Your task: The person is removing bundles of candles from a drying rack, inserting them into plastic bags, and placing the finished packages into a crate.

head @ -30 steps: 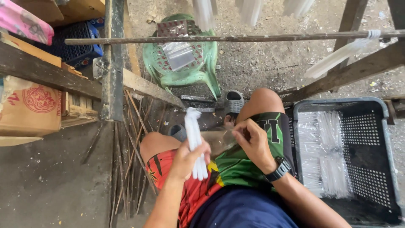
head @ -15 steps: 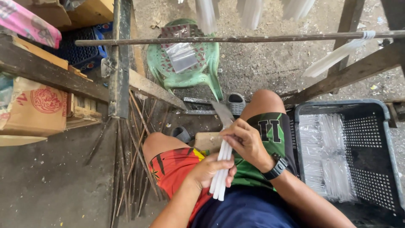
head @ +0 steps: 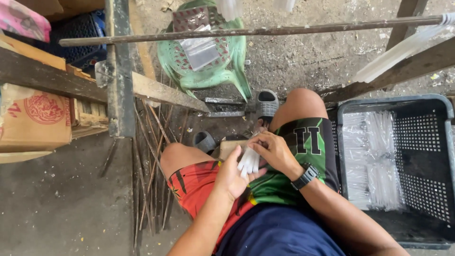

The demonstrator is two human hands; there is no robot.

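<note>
Concrete floor lies bare at the left under a tan cardboard box with a round red emblem, hemmed in by a wooden beam and a bundle of thin sticks. Over the lap, the left hand closes on a bunch of white plastic tubes, long axis running from the knees toward the body, while the right hand pinches their far ends. Right of the knee, a dark plastic crate holds clear bags of more tubes.
</note>
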